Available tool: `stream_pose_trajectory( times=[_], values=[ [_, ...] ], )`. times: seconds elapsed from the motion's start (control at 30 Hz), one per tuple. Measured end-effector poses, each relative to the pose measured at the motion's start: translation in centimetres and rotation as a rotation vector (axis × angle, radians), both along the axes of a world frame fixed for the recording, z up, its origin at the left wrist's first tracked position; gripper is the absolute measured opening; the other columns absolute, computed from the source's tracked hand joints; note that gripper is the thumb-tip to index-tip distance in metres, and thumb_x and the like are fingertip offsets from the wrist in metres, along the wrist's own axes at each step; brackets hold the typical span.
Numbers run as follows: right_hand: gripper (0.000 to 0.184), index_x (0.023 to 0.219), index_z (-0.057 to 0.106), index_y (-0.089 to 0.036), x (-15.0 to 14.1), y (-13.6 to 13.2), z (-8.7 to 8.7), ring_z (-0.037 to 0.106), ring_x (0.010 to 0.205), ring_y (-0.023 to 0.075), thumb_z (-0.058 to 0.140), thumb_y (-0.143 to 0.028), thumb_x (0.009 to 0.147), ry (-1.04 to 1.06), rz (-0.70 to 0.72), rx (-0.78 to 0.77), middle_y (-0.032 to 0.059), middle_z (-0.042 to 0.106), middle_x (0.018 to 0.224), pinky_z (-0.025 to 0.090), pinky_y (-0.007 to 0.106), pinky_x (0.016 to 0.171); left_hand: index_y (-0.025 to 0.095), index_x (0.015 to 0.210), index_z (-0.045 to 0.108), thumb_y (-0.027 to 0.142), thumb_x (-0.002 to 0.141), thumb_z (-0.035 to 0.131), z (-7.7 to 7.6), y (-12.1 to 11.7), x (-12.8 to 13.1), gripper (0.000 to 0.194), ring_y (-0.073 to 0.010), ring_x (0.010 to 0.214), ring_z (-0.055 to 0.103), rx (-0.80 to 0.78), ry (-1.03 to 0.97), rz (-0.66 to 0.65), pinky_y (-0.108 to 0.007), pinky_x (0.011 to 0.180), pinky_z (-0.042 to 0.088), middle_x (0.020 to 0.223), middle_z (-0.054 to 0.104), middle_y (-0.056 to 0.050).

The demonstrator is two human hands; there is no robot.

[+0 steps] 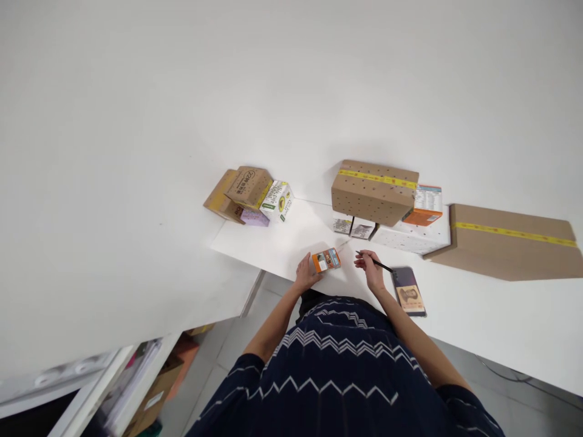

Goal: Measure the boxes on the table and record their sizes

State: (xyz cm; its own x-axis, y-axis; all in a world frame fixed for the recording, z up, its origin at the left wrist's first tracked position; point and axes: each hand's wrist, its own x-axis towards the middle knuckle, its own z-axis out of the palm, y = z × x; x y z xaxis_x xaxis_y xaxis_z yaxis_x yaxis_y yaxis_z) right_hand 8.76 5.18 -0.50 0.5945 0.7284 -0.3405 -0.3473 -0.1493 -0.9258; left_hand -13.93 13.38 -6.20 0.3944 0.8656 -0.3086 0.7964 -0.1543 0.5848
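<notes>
My left hand (306, 274) grips the left end of a small orange box (327, 260) with pictures and a white label on its upper face. The box rests on the white table (314, 233) close to my body. My right hand (372, 271) is closed around a slim black pen (381, 264), whose tip points up and left, apart from the box. Just right of that wrist lies a phone (409, 292) with a portrait picture on its back. Some fingers of both hands are hidden.
Cardboard boxes (250, 185) and a white avocado-printed carton (277, 201) stand at back left. A long taped carton (376, 189) sits over white boxes (412, 235), beside an orange-and-white box (426, 205). A large cardboard box (514, 243) lies far right. Shelving (122, 388) is at lower left.
</notes>
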Motion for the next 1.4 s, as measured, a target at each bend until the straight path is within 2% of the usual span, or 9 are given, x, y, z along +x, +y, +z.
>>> stream_pose_trajectory(
  times=[0.2,0.33,0.47,0.57,0.7,0.87,1.07,1.23,1.4],
  values=[
    [0.029,0.086,0.058,-0.021,-0.3,-0.1,0.1,0.061,0.060,0.0148,0.060,-0.048,0.073,-0.016,0.039,0.004,0.0014,0.064,0.075,0.050,0.031,0.059,0.023,0.130,0.040,0.029,0.061,0.073,0.3,0.4,0.2,0.076,-0.0261,0.127,0.042,0.069,-0.071,-0.016,-0.042,0.106,0.031,0.134,0.049,-0.010],
    [0.032,0.085,0.058,-0.021,-0.1,-0.2,0.0,0.061,0.060,0.0151,0.059,-0.051,0.072,-0.020,0.028,-0.004,0.0021,0.064,0.076,0.051,0.031,0.058,0.020,0.128,0.043,0.026,0.060,0.073,2.2,1.1,0.9,0.075,-0.0262,0.123,0.045,0.124,-0.124,-0.045,-0.041,0.104,0.035,0.128,0.052,-0.009],
    [0.032,0.087,0.058,-0.021,0.0,-0.2,-0.1,0.060,0.060,0.0146,0.058,-0.051,0.073,-0.026,0.028,-0.005,0.0018,0.064,0.077,0.051,0.031,0.059,0.023,0.128,0.043,0.028,0.061,0.073,4.4,1.5,1.8,0.074,-0.0276,0.120,0.045,0.154,-0.057,-0.079,-0.043,0.103,0.034,0.127,0.052,-0.008],
    [0.031,0.087,0.058,-0.021,-0.1,-0.2,0.1,0.060,0.060,0.0143,0.059,-0.049,0.073,-0.016,0.028,-0.005,0.0016,0.064,0.077,0.051,0.031,0.059,0.026,0.129,0.044,0.029,0.063,0.072,5.2,1.4,2.5,0.072,-0.0288,0.121,0.042,0.179,-0.002,-0.130,-0.044,0.104,0.032,0.130,0.050,-0.007],
    [0.031,0.087,0.058,-0.021,-0.1,-0.3,0.3,0.060,0.059,0.0141,0.060,-0.049,0.073,-0.014,0.023,-0.006,0.0017,0.064,0.077,0.050,0.030,0.058,0.025,0.133,0.039,0.034,0.064,0.072,4.8,1.1,2.5,0.077,-0.0295,0.122,0.041,0.147,-0.005,-0.096,-0.046,0.103,0.033,0.133,0.047,-0.009],
    [0.031,0.088,0.058,-0.021,-0.1,-0.3,0.1,0.060,0.060,0.0140,0.058,-0.049,0.074,-0.024,0.039,-0.013,0.0015,0.063,0.077,0.050,0.030,0.059,0.019,0.142,0.021,0.032,0.061,0.076,3.0,0.7,1.3,0.099,-0.0303,0.126,0.040,0.083,-0.145,0.004,-0.045,0.105,0.032,0.137,0.044,-0.012],
    [0.029,0.088,0.058,-0.021,-0.4,-0.3,0.4,0.060,0.059,0.0139,0.058,-0.047,0.074,-0.020,0.061,-0.010,0.0012,0.063,0.077,0.050,0.029,0.058,0.019,0.131,0.038,0.028,0.060,0.077,1.4,0.4,0.3,0.081,-0.0316,0.128,0.040,-0.023,-0.141,0.076,-0.046,0.103,0.035,0.136,0.047,-0.011],
    [0.030,0.086,0.058,-0.021,-0.3,-0.4,0.7,0.060,0.059,0.0143,0.058,-0.049,0.074,-0.035,0.052,-0.009,0.0017,0.063,0.076,0.050,0.030,0.057,0.019,0.127,0.043,0.030,0.061,0.074,3.2,0.9,1.5,0.074,-0.0271,0.121,0.046,0.071,-0.133,0.033,-0.040,0.102,0.037,0.129,0.051,-0.010],
    [0.030,0.087,0.058,-0.022,-0.3,-0.3,0.6,0.060,0.059,0.0139,0.059,-0.048,0.074,-0.027,0.044,-0.006,0.0014,0.064,0.077,0.050,0.029,0.057,0.023,0.124,0.046,0.033,0.062,0.072,5.2,1.1,2.8,0.067,-0.0290,0.114,0.047,0.181,-0.013,-0.030,-0.044,0.097,0.038,0.122,0.053,-0.009]
  ],
)
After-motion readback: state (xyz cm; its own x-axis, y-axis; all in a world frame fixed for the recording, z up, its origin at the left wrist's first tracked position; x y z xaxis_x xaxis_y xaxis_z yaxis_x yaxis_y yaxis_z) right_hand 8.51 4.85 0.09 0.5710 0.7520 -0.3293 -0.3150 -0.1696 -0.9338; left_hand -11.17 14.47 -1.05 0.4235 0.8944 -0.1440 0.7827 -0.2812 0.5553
